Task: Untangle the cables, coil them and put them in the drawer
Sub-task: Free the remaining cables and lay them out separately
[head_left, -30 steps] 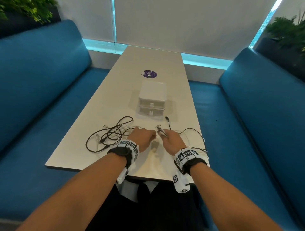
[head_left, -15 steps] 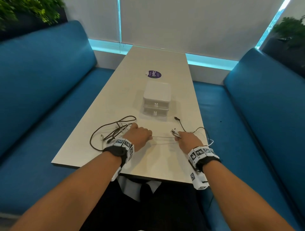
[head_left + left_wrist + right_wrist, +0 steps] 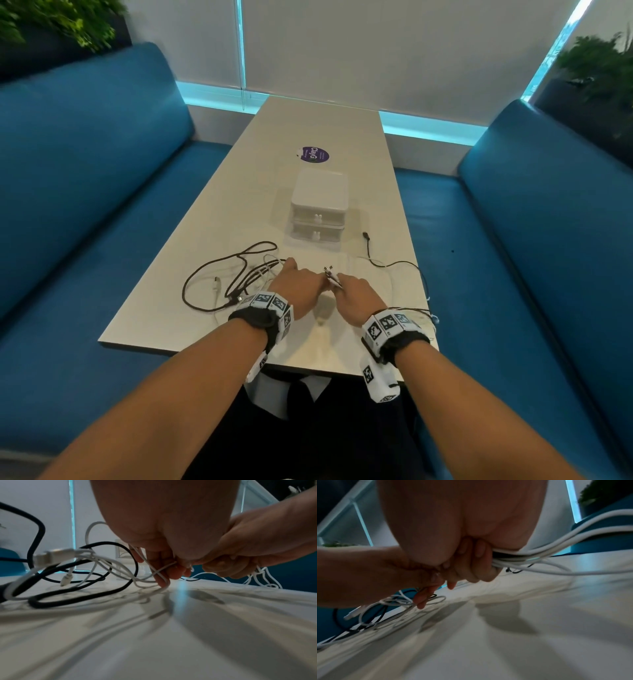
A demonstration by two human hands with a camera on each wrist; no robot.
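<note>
Table (image 3: 239, 192): we sit at its near end; the drawer box (image 3: 319, 202) stands beyond our hands, both drawers closed.
Tangle (image 3: 236, 277): dark and white cables lie to the left, just beside our left hand.
Left hand (image 3: 297, 286): we pinch the white cable (image 3: 159, 572) where it leaves the tangle.
Right hand (image 3: 356, 296): clenched on a gathered white bundle (image 3: 530, 555), touching the left.
Axis: the strand runs left to right, so we judge that we draw rightward.
</note>
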